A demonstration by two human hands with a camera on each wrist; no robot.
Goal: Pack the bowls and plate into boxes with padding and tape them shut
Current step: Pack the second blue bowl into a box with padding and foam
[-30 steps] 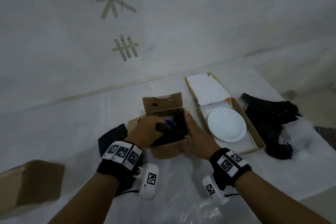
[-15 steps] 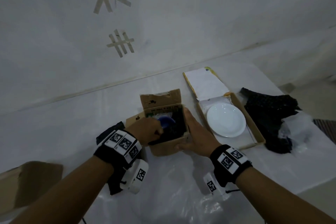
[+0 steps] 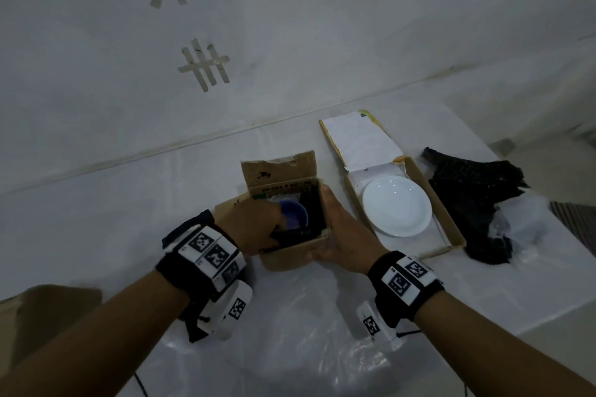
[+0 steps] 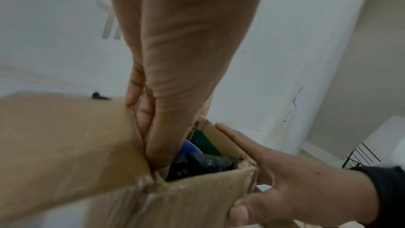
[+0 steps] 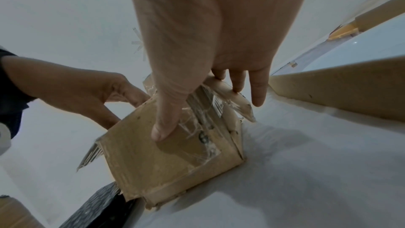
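- At the far left edge of the table sits a brown box point(image 3: 42, 316). Only part of it shows.
- Next comes the left hand point(image 3: 251, 226). It reaches down into the small box point(image 3: 290, 251) from the left side. Its fingers point(image 4: 157, 145) go down along the inside wall, next to the blue bowl point(image 3: 295, 214). The tips are hidden, so one cannot tell if they pinch the black padding point(image 4: 197, 162) or only push it.
- The blue bowl sits low inside the small box, with the black padding around it. The bowl lies just to the right of the left hand's fingers, so the left hand is the nearer one. The box is open at the top, and its back flap point(image 3: 279, 172) stands up.
- The right hand point(image 3: 345, 235) holds the small box from the right. Its fingers are straight and flat on the right wall, and the thumb point(image 5: 166, 120) lies flat on the near wall. It seems to keep the box from sliding.
- To the right is a flat box point(image 3: 451, 229) with its lid point(image 3: 358, 142) open toward the wall. A white plate point(image 3: 396, 205) lies flat in it.
- Farther right is a heap of black padding point(image 3: 474, 200) with some clear plastic point(image 3: 522, 219).
- The table point(image 3: 96, 203) has a white cover. A clear plastic sheet point(image 3: 290, 348) lies near the person.
- The wall point(image 3: 354, 26) behind is white, with tape marks point(image 3: 204, 64) on it.
- The next step is likely to tuck the padding and fold the flaps shut. No tape roll is seen.
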